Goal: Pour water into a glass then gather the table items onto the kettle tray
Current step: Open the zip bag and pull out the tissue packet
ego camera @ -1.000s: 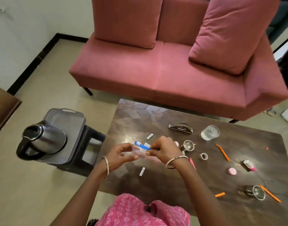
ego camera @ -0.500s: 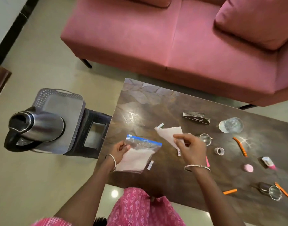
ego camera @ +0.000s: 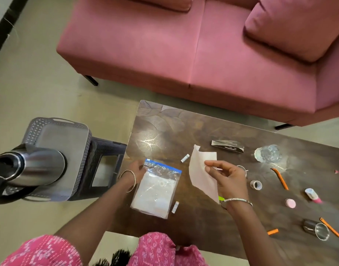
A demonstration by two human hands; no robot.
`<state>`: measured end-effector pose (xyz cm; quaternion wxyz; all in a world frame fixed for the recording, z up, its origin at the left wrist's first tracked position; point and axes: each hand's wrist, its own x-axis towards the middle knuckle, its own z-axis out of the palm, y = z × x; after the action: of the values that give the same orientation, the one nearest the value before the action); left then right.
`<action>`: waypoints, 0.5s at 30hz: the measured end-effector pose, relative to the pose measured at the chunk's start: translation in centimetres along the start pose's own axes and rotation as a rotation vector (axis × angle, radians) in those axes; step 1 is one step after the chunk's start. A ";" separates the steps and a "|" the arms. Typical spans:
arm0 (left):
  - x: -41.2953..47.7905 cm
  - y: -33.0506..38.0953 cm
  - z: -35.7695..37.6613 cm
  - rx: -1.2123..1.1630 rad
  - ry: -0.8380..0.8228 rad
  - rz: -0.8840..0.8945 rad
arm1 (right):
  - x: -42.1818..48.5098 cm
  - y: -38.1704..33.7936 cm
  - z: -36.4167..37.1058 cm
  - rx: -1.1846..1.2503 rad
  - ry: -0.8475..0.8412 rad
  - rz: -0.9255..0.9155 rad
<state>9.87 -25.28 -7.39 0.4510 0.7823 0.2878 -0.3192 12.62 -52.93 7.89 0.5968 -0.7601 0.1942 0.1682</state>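
Head view: a pink sofa (ego camera: 184,54) stands behind the brown table (ego camera: 203,217). The kettle (ego camera: 30,167) sits on its tray (ego camera: 72,143), left of the table. The left hand (ego camera: 136,169) pinches a zip bag (ego camera: 155,191); right hand (ego camera: 228,179) fingers pinch a paper (ego camera: 201,169). The glass (ego camera: 267,153) stands far right.

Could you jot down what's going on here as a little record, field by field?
Setting: dark brown patterned table in front of a pink sofa
Left hand: grips the clear zip bag with the blue seal strip at its top corner
Right hand: pinches a white sheet of paper
Glass: clear glass of water, upright on the table
Kettle: steel kettle on the grey perforated tray, beside the table
Loose items: orange sticks, small pink round piece, small metal cups
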 end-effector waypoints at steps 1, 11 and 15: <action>-0.8 1.2 -0.5 -0.085 -0.022 0.045 | -0.2 -0.6 -0.1 0.035 -0.034 0.018; -12.5 14.1 -4.8 -0.154 -0.446 0.638 | -3.8 -6.5 -3.1 0.130 -0.479 0.049; -15.4 17.0 -4.7 -0.022 -0.556 0.666 | -5.4 -9.0 -5.7 0.167 -0.554 -0.050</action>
<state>13.81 -30.83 14.99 0.5978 0.7120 -0.1094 -0.3517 12.52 -56.03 19.45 0.6915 -0.6382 0.0183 0.3380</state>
